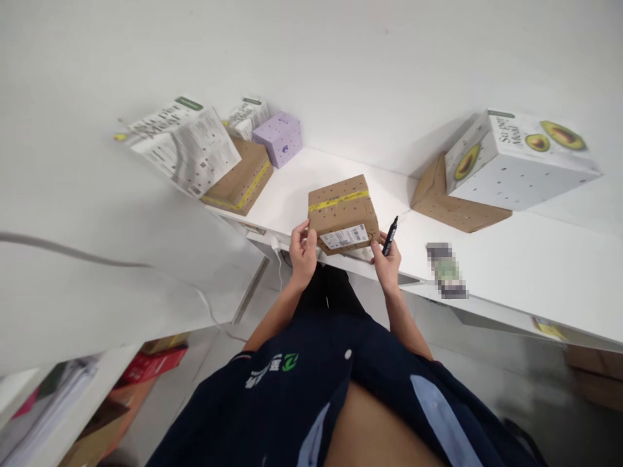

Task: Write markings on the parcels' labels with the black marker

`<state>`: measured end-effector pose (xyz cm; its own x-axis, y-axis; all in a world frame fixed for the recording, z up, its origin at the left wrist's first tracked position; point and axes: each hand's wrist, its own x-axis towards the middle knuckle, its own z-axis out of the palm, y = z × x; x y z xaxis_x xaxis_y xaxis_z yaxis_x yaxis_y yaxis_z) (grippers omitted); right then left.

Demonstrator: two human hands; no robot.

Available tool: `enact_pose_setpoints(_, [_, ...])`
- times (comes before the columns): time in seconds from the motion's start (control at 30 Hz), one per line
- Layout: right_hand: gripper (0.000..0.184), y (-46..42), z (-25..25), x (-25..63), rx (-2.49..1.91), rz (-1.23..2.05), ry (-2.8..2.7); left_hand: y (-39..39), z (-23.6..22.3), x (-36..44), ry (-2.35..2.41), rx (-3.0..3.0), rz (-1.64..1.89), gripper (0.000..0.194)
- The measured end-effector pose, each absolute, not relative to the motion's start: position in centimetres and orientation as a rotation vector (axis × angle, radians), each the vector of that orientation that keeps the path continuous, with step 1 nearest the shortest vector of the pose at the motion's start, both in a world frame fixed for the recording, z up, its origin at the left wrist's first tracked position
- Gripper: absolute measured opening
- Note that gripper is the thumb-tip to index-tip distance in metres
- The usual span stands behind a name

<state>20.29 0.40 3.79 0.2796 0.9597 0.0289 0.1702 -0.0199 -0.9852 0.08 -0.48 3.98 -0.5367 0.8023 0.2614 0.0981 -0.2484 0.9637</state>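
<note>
A small brown cardboard box (341, 214) with yellow tape across its top is held between my two hands, tilted at the front edge of the white table. Its side facing me carries a white printed label (344, 237). My left hand (304, 254) grips the lower left corner, thumb on the front. On the lower right corner, my right hand (387, 261) pinches the box and also keeps a black marker (390, 236) between its fingers, tip pointing up and away. The underside of the box and some fingertips are hidden.
At the left, a white printed carton (189, 146) leans on a taped brown box (248, 170), beside a purple box (282, 139). A white avocado-print carton (523, 162) rests on another brown box (457, 204) at the right. A blurred-out flat object (446, 271) lies near the front edge. A white cable (278, 259) hangs down.
</note>
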Motion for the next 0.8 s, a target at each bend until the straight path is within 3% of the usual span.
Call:
enact_pose_setpoints(0.53, [0.059, 0.1, 2.1, 21.0, -1.632, 1.073, -1.022, 0.0, 4.8, -0.6, 1.572, 1.617, 1.601, 0.039])
enact_pose_setpoints(0.7, [0.06, -0.5, 3.5, 21.0, -1.565, 0.928, -1.001, -0.2, 2.8, -0.8, 1.494, 1.169, 1.703, 0.049])
enact_pose_setpoints(0.8, [0.058, -0.4, 4.3, 21.2, -1.492, 0.771, -1.156, -0.2, 0.6, -0.7, 1.494, 0.642, 1.625, 0.043])
